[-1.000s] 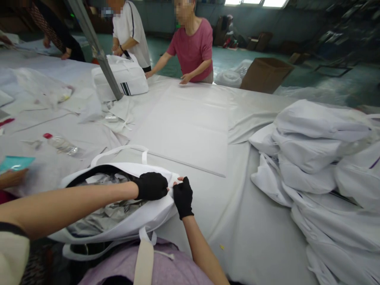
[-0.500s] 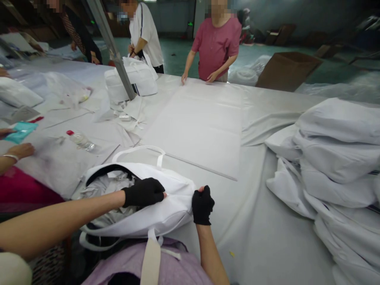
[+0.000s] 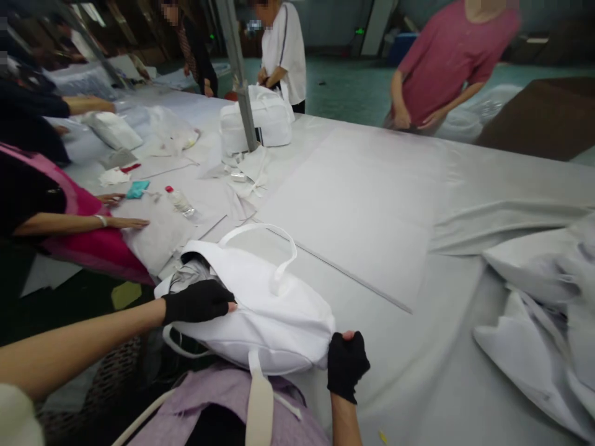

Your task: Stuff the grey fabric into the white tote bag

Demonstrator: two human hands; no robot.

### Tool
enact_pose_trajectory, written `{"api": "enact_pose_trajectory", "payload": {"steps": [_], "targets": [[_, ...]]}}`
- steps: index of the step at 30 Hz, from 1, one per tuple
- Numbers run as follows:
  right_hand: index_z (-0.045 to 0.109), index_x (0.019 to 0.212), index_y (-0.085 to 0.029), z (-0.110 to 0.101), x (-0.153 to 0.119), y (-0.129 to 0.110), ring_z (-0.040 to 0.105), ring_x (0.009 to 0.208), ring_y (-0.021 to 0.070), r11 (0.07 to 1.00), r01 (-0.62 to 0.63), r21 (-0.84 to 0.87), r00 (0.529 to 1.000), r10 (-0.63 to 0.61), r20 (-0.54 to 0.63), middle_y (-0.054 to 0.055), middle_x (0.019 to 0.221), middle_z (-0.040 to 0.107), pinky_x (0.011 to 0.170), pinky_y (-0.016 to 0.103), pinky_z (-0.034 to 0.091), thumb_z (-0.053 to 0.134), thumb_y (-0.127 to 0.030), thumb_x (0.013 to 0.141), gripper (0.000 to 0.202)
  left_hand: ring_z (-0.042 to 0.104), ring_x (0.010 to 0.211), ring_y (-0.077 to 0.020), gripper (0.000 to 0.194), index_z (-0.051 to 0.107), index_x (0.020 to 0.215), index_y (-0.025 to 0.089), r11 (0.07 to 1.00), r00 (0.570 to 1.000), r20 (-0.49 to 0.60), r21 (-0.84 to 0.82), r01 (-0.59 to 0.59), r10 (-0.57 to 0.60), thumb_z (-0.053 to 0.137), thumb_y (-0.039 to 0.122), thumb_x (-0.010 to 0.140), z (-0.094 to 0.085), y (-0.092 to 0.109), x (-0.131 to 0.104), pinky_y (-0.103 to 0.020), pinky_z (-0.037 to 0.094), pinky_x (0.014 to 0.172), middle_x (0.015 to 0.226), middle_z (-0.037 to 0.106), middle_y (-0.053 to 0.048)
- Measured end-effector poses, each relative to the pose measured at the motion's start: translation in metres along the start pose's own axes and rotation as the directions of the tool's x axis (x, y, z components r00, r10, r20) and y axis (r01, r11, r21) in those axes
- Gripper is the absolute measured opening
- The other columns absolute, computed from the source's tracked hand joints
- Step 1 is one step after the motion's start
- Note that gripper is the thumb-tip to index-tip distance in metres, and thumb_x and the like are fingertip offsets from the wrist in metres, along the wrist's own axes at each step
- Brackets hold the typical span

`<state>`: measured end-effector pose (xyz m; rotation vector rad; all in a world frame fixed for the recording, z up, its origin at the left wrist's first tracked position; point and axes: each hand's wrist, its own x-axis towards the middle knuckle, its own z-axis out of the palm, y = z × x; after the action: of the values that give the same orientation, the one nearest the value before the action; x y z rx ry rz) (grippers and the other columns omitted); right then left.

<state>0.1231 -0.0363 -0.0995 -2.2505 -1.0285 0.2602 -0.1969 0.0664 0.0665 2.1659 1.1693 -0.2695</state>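
Observation:
A white bag (image 3: 274, 316) with strap handles lies at the near table edge, tilted toward me. Grey-white crumpled stuffing (image 3: 190, 272) shows in its open left end. My left hand (image 3: 199, 302), in a black fingerless glove, is closed along the top seam where the zip's opening ends; the zipper pull itself is hidden by the fingers. At the bag's right end, my right hand (image 3: 348, 367), gloved the same way, is closed in a fist on the bag's corner. One handle (image 3: 260, 228) stands up on the far side, and another hangs toward me.
White bags (image 3: 534, 347) are heaped on the right. A large pale sheet (image 3: 357, 204) lies across the table, with a plastic bottle (image 3: 180, 202) left of it. A metal post (image 3: 239, 74) rises by another white bag (image 3: 274, 124). Co-workers stand at the left and far side.
My left hand has moved left along the bag's top seam, and the opening is shorter, with less stuffing showing. My right hand keeps its hold. The view has turned left.

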Motion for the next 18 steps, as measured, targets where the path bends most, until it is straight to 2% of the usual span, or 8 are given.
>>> {"api": "enact_pose_trajectory", "payload": {"steps": [2, 4, 7, 9, 11, 14, 16, 18], "targets": [[0.047, 0.078, -0.022, -0.007, 0.013, -0.003, 0.052, 0.054, 0.0173, 1.000, 0.008, -0.029, 0.989, -0.004, 0.150, -0.001, 0.060, 0.056, 0.054, 0.026, 0.035, 0.045, -0.031, 0.077, 0.009, 0.050, 0.059, -0.0132, 0.039, 0.056, 0.069, 0.016, 0.995, 0.991, -0.136, 0.098, 0.006, 0.008, 0.038, 0.040, 0.095, 0.003, -0.004, -0.009, -0.026, 0.031, 0.058, 0.064, 0.056, -0.002], [0.053, 0.088, -0.021, -0.017, 0.035, -0.017, 0.055, 0.053, 0.0198, 0.993, 0.102, -0.066, 0.957, -0.080, 0.280, 0.001, 0.059, 0.060, 0.052, 0.028, 0.036, 0.045, -0.033, 0.079, 0.017, 0.055, 0.067, -0.0164, 0.036, 0.061, 0.076, 0.016, 0.985, 0.954, -0.297, 0.172, 0.016, 0.037, 0.039, 0.036, 0.095, 0.004, -0.008, -0.024, -0.028, 0.037, 0.062, 0.071, 0.061, -0.004], [0.060, 0.095, -0.019, -0.025, 0.075, -0.071, 0.063, 0.072, 0.0224, 0.919, 0.363, 0.153, 0.857, -0.393, 0.334, 0.007, 0.081, 0.069, 0.066, 0.032, 0.046, 0.046, -0.040, 0.084, 0.027, 0.058, 0.095, -0.0225, 0.026, 0.064, 0.097, 0.018, 0.982, 0.841, -0.538, 0.180, 0.056, 0.051, 0.046, 0.036, 0.093, 0.012, -0.026, -0.058, -0.035, 0.045, 0.081, 0.099, 0.064, -0.008], [0.062, 0.107, -0.019, -0.013, 0.094, -0.124, 0.065, 0.091, 0.0221, 0.792, 0.420, 0.444, 0.723, -0.588, 0.364, 0.009, 0.103, 0.069, 0.084, 0.034, 0.048, 0.049, -0.045, 0.086, 0.036, 0.049, 0.117, -0.0291, 0.038, 0.058, 0.117, 0.020, 0.980, 0.743, -0.668, 0.163, 0.111, 0.027, 0.055, 0.044, 0.088, 0.030, -0.045, -0.083, -0.043, 0.042, 0.096, 0.125, 0.054, -0.012], [0.059, 0.121, -0.019, 0.016, 0.102, -0.180, 0.062, 0.104, 0.0213, 0.705, 0.318, 0.634, 0.559, -0.679, 0.475, 0.009, 0.114, 0.067, 0.094, 0.036, 0.047, 0.046, -0.051, 0.089, 0.047, 0.039, 0.128, -0.0351, 0.058, 0.050, 0.130, 0.022, 0.974, 0.662, -0.748, 0.115, 0.195, -0.045, 0.061, 0.051, 0.082, 0.056, -0.065, -0.101, -0.051, 0.037, 0.104, 0.140, 0.043, -0.014], [0.066, 0.109, -0.016, 0.074, 0.093, -0.250, 0.059, 0.112, 0.0225, 0.737, 0.238, 0.632, 0.299, -0.675, 0.675, 0.011, 0.115, 0.067, 0.103, 0.040, 0.040, 0.034, -0.063, 0.090, 0.060, 0.037, 0.132, -0.0362, 0.056, 0.050, 0.130, 0.024, 0.964, 0.586, -0.794, -0.001, 0.266, -0.162, 0.060, 0.050, 0.081, 0.089, -0.089, -0.106, -0.053, 0.036, 0.108, 0.143, 0.040, -0.014], [0.068, 0.104, -0.015, 0.106, 0.075, -0.280, 0.059, 0.112, 0.0226, 0.759, 0.290, 0.582, 0.199, -0.643, 0.739, 0.011, 0.112, 0.068, 0.105, 0.041, 0.038, 0.025, -0.068, 0.091, 0.069, 0.037, 0.133, -0.0329, 0.046, 0.053, 0.124, 0.022, 0.973, 0.541, -0.825, -0.045, 0.225, -0.163, 0.057, 0.044, 0.084, 0.095, -0.098, -0.096, -0.048, 0.038, 0.108, 0.142, 0.042, -0.013], [0.066, 0.110, -0.016, 0.123, 0.054, -0.295, 0.060, 0.109, 0.0216, 0.730, 0.363, 0.579, 0.113, -0.651, 0.751, 0.009, 0.111, 0.068, 0.102, 0.040, 0.040, 0.019, -0.067, 0.092, 0.072, 0.036, 0.134, -0.0308, 0.032, 0.057, 0.112, 0.021, 0.985, 0.515, -0.850, -0.020, 0.174, -0.108, 0.056, 0.039, 0.086, 0.088, -0.105, -0.083, -0.047, 0.040, 0.107, 0.141, 0.043, -0.013]]}}
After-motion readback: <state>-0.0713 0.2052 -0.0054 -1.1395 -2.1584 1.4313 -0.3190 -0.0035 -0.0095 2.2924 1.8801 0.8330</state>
